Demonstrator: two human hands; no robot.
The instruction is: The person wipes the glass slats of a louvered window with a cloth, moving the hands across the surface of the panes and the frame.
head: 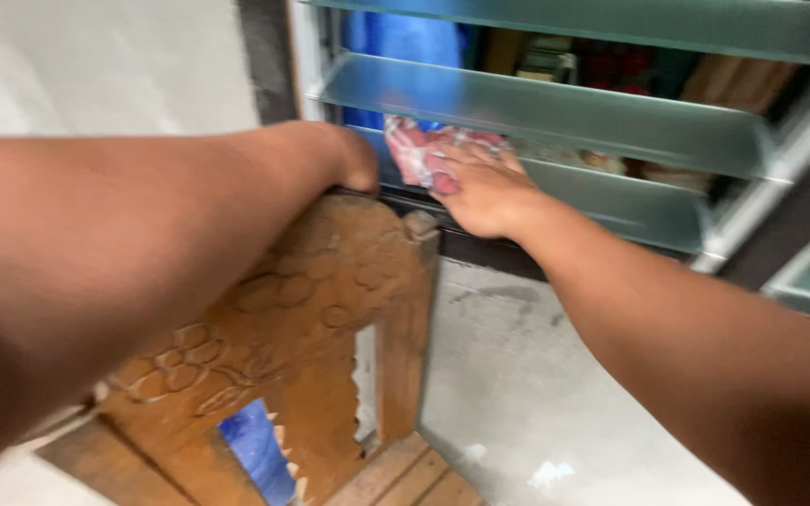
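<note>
The left hand [330, 159] curls over the top edge of a carved brown wooden chair back [311, 319], fingers closed on the wood. Just beyond that grip, the right hand [482, 192] lies flat, fingers spread, pressing a crumpled pink-and-white cloth [419, 150] against a frosted glass louvre slat [536, 112] of the window. Below both arms runs a grey, stained concrete wall [508, 375]; a pale plastered wall [96, 66] stands left of the window frame.
</note>
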